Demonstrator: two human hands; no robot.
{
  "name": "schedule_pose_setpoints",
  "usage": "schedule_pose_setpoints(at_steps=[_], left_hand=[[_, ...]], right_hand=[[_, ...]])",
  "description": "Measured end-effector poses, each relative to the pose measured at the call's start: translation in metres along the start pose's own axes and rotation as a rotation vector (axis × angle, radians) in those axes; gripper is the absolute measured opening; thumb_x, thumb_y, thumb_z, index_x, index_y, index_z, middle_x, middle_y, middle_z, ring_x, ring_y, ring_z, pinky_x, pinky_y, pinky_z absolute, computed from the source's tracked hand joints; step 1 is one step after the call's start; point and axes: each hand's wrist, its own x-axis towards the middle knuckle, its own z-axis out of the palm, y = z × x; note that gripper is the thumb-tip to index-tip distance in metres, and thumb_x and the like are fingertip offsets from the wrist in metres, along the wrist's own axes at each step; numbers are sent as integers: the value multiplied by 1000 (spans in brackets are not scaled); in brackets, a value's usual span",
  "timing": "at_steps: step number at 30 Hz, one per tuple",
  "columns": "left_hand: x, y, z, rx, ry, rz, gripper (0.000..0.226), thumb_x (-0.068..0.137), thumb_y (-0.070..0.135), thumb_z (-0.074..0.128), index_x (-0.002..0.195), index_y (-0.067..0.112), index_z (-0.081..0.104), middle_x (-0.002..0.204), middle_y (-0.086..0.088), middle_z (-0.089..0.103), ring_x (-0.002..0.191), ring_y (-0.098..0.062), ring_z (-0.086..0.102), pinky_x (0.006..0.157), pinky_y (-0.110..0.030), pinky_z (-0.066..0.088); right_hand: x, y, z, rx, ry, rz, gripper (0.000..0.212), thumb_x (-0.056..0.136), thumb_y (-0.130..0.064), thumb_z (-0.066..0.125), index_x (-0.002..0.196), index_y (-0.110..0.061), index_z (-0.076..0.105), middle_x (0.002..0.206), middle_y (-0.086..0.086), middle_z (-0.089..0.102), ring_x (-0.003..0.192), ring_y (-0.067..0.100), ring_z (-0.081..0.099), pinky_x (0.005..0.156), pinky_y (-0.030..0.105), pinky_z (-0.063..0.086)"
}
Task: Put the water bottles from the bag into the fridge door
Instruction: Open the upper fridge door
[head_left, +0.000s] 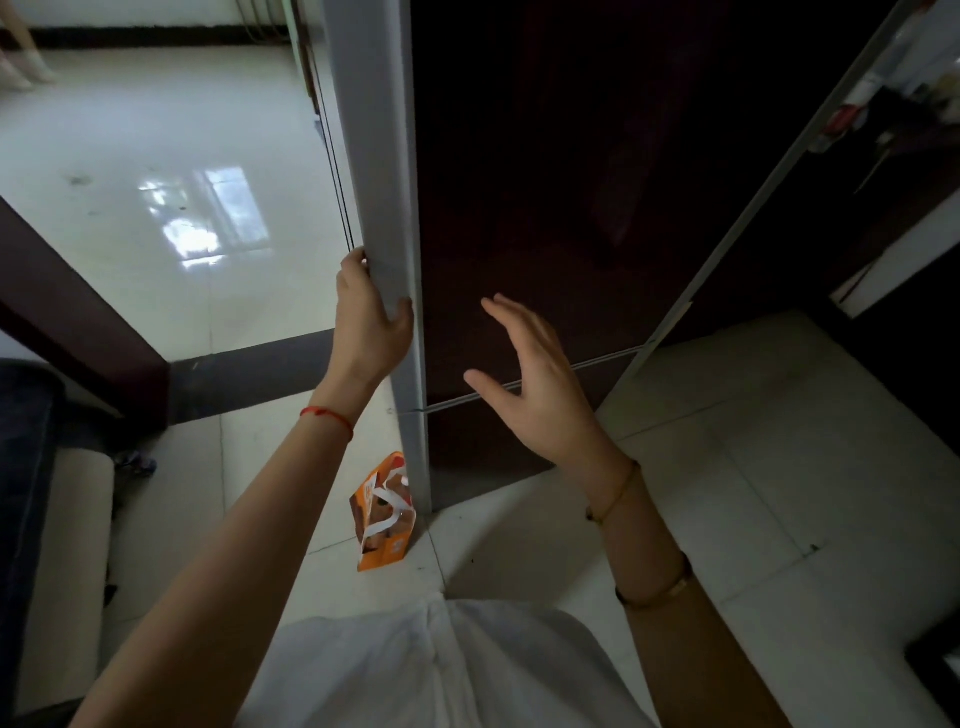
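- Left hand (369, 322): grips the pale grey vertical edge (374, 156) of the fridge, with the fingers curled round its far side and the thumb on the near corner.
- Right hand (535, 379): holds nothing. The fingers are straight and spread, and the palm faces the dark glossy fridge door front (545, 182). Contact with the panel cannot be determined.
- White cloth garment (441, 670): nearest the camera, below and between both forearms.
- Gold metal bangle (657, 587): on the right forearm, with a thin gold bracelet (615, 493) closer to the wrist.
- Red string bracelet (327, 418): on the left wrist.
- Orange plastic bag with white handles (384, 514): upright on the pale tiled floor (753, 493), below the left hand and just beside the foot of the grey edge. Its contents cannot be made out.
- Horizontal seam: crosses the door front, behind the right hand.
- Dark brown wooden frame (67, 312): well left of the left hand.
- Glossy white floor (156, 182): beyond the left hand, carrying a window reflection.
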Motion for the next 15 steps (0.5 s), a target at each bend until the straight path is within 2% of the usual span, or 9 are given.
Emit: schedule_pose_setpoints(at_steps=[4, 9, 12, 15], left_hand=[[-19, 7, -3, -30, -21, -10, 58, 91, 8, 61, 140, 4, 31, 140, -16, 45, 127, -23, 50, 98, -18, 42], [-65, 9, -6, -59, -54, 51, 41, 92, 14, 60, 128, 8, 41, 128, -9, 55, 112, -16, 56, 91, -25, 52], [-86, 14, -14, -56, -153, 84, 35, 91, 16, 62, 121, 10, 46, 118, -2, 57, 105, -9, 55, 78, -11, 44], [-105, 22, -21, -65, -259, 134, 27, 90, 21, 64, 114, 17, 51, 110, 4, 60, 95, -1, 57, 76, -7, 42]], right_hand=[[-4, -6, 7, 10, 26, 37, 67, 91, -28, 62, 149, -17, 29, 156, 1, 29, 145, 15, 23, 118, 35, 27], [-20, -18, 15, 45, 87, 123, 70, 91, -31, 61, 150, -18, 26, 154, 2, 30, 143, 15, 26, 113, 29, 28], [-40, -24, 17, 79, 140, 181, 69, 92, -32, 61, 150, -18, 25, 153, 3, 30, 142, 15, 28, 109, 25, 28], [-65, -28, 20, 110, 184, 228, 68, 93, -34, 59, 150, -20, 25, 151, 0, 32, 139, 10, 30, 104, 15, 29]])
